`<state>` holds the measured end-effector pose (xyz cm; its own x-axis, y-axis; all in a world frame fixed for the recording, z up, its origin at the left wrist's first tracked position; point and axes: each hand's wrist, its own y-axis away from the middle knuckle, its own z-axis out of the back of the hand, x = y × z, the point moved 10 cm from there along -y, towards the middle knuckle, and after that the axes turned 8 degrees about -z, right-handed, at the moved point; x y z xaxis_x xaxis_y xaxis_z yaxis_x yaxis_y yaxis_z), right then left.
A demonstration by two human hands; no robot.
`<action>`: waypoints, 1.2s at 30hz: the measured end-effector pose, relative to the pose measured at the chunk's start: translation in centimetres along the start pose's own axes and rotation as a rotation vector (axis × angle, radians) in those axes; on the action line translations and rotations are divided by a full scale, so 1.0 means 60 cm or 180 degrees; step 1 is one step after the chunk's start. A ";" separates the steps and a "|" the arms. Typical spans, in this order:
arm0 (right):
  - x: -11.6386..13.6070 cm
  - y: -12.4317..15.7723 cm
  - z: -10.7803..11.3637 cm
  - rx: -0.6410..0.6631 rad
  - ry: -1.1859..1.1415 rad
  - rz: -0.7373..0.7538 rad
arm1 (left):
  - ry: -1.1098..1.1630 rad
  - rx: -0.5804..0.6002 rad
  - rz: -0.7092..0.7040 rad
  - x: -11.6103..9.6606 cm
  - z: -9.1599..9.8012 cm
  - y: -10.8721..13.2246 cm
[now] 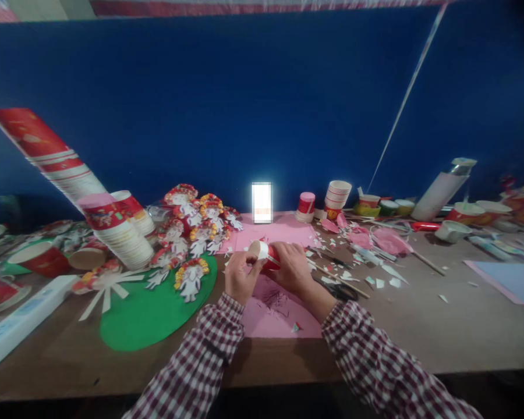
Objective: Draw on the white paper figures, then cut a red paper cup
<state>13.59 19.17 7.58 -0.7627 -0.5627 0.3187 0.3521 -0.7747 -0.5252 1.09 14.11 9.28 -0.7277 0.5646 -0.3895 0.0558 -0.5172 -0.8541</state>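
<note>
A red and white paper cup [265, 254] lies on its side between my hands, its pale base turned to the left. My left hand [241, 274] pinches at the cup's base end with closed fingers. My right hand [293, 266] wraps over the cup's red body from the right. Both hover just above a pink paper sheet [274, 317] with small dark cuttings on it. Checked red and white sleeves cover both forearms.
A green paper disc [148, 317] lies to the left with paper-cup dolls [191, 278] on and behind it. Stacked cups [122, 233] lean at the left. Scissors [338, 289] and paper scraps lie to the right. A bright phone [262, 202] stands behind. More cups [337, 196] line the back.
</note>
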 end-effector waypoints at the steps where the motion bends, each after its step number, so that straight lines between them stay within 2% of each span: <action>1: 0.004 0.001 0.001 -0.0001 0.0036 0.0052 | 0.0008 0.0001 -0.0015 -0.002 -0.001 0.000; 15: 0.012 -0.001 -0.002 0.0132 0.0191 0.0037 | -0.0137 0.0034 -0.0037 -0.012 0.000 0.005; 20: -0.002 -0.005 -0.001 0.0149 0.0289 -0.0063 | 0.0221 -0.0094 0.0689 0.034 0.004 0.014; 22: -0.008 -0.005 -0.001 0.0152 0.0345 -0.0135 | 0.0385 -0.0163 0.0818 0.044 0.006 0.016; 28: 0.013 0.002 -0.001 0.0164 0.0444 0.0081 | 0.0066 0.0102 0.0191 0.006 -0.003 0.008; 36: 0.031 0.005 0.001 0.0168 0.0331 0.0278 | 0.0076 0.0157 0.0318 0.003 -0.009 0.011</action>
<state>12.33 17.87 8.07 -0.7790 -0.5979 0.1888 0.4455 -0.7397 -0.5044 1.37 14.19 8.46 -0.7036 0.5236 -0.4805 0.0932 -0.6024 -0.7928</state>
